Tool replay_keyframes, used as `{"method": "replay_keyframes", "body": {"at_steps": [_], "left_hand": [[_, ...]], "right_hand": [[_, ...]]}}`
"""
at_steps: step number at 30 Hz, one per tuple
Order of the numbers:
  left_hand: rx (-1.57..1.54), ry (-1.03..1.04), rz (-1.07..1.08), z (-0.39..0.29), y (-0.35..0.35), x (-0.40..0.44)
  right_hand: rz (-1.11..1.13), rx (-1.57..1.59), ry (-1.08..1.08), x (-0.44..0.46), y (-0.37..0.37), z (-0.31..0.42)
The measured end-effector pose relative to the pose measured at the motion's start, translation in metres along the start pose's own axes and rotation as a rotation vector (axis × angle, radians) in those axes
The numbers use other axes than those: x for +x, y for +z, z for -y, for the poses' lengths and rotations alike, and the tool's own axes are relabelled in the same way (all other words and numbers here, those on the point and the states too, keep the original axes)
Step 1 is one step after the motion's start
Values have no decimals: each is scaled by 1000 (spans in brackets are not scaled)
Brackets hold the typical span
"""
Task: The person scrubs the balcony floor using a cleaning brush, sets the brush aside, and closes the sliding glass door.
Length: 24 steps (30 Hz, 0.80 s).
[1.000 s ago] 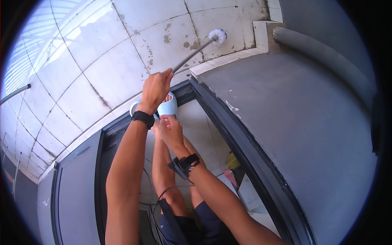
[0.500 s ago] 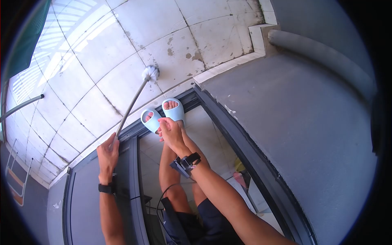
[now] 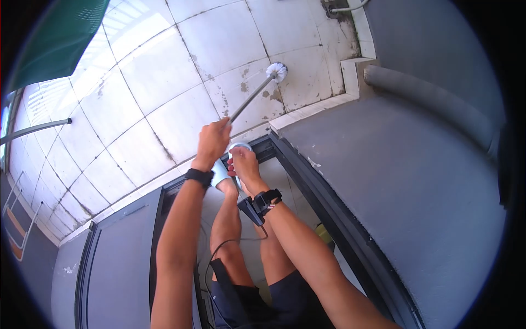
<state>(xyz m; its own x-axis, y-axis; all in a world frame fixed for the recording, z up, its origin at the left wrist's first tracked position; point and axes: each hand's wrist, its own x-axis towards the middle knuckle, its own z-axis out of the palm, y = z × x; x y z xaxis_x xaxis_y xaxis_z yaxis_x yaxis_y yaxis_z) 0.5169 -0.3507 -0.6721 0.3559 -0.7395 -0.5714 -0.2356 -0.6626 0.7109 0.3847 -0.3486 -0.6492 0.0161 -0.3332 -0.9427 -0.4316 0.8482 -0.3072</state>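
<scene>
My left hand (image 3: 212,143) is closed round the grey handle of a long-handled brush (image 3: 251,102). Its round white head (image 3: 277,72) touches the pale tiled floor (image 3: 164,109), near some flaked dark patches. My right hand (image 3: 244,165) is beside and below my left, over one of my light blue slippers (image 3: 241,147). Its fingers are loosely curled in, with nothing visible in them; the palm is hidden. A black strap with a small dark device (image 3: 253,210) and a cable is round the right wrist. The left wrist wears a black band (image 3: 200,176).
A dark sliding-door frame (image 3: 329,214) surrounds my legs. At right are a grey wall (image 3: 356,164) and a thick grey pipe (image 3: 427,93). A green sheet (image 3: 60,44) hangs at upper left above a metal tube (image 3: 38,130). A drain (image 3: 332,10) lies at the far corner.
My left hand and the brush have moved to the right, and the brush head has slid farther across the tiles. My left foot has shifted. My right hand stays curled in much the same place.
</scene>
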Motion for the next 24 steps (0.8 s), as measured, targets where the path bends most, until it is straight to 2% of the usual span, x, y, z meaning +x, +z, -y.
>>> {"method": "replay_keyframes", "body": {"at_steps": [2,4,6,7,8,10,12,14,15,16,18,19,20,22,23,24], "left_hand": [[-1,-51,-4,-31,-9,0],[2,-63,-54,-36,-27,-10],[-109,-94,-157,-34,-52,-23],[-137,-144,-142,-30,-69,-31],[-337,-242,-76,-23,-83,-38],[-636,-463,-77,-48,-118,-55],[-636,-456,-131,-35,-127,-60],[-654,-409,-242,-27,-127,-54],[-654,-457,-254,-39,-134,-51],[-655,-447,-267,-28,-134,-44],[-745,-240,-127,5,-130,-26],[-755,-101,-78,3,-132,-18],[-730,-113,-193,28,-117,-7],[-860,-109,-196,59,-114,18],[-863,-99,-215,67,-123,22],[-673,-107,-213,66,-143,22]], "right_hand": [[10,-31,-24,2,10,24],[-298,-561,-775,3,27,40],[-262,-589,-816,-13,39,73],[-176,-687,-938,-17,44,84],[-88,-782,-1056,-24,47,91],[115,-745,-990,-26,62,101],[285,-459,-819,-23,88,108],[408,-175,-457,-12,119,105],[431,-175,-380,-14,127,116],[441,-178,-393,-3,137,118],[415,-449,-456,33,159,128],[619,-401,-233,43,162,145],[625,-417,-258,61,171,150],[685,-553,-471,94,188,153],[748,-472,-213,64,182,186],[760,-485,-224,77,184,189]]}}
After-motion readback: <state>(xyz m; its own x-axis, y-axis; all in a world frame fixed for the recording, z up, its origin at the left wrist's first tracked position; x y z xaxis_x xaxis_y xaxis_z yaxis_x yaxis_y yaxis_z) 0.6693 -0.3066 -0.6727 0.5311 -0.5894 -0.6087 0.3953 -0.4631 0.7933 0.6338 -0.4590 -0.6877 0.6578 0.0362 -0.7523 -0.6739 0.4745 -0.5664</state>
